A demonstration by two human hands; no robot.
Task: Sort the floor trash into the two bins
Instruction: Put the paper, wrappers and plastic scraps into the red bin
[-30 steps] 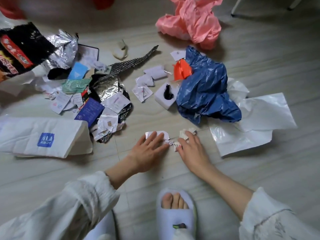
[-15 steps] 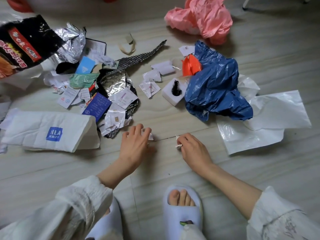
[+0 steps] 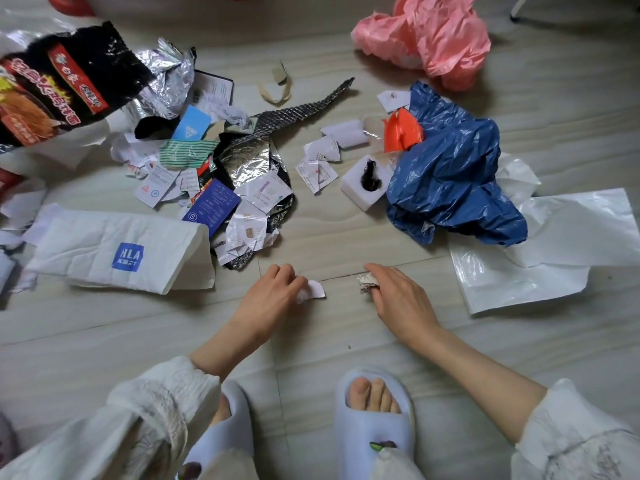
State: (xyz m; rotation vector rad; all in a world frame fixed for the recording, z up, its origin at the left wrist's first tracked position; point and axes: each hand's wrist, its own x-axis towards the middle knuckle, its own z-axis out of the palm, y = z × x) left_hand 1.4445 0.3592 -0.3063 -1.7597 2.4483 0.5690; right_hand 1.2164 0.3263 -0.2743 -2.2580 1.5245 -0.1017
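Trash lies spread over the pale floor. My left hand (image 3: 273,296) is low near the middle, its curled fingers holding a white paper scrap (image 3: 314,290) that sticks out to the right. My right hand (image 3: 398,299) is beside it, fingers curled round small crumpled paper bits (image 3: 366,280). The two hands are a short gap apart. No bin shows whole; a red rim (image 3: 65,0) peeks in at the top left.
A white HLA bag (image 3: 121,254) lies left. Behind it sit a black noodle wrapper (image 3: 52,88), foil (image 3: 242,164) and several paper tags. A blue plastic bag (image 3: 450,174), white plastic sheet (image 3: 540,251), white foam block (image 3: 360,188) and pink bag (image 3: 433,32) lie right. My slippered feet (image 3: 374,410) are below.
The hands gathered the scraps lying between them and drew apart, each now holding paper. The view shifted, so the trash sits slightly lower and to the right.
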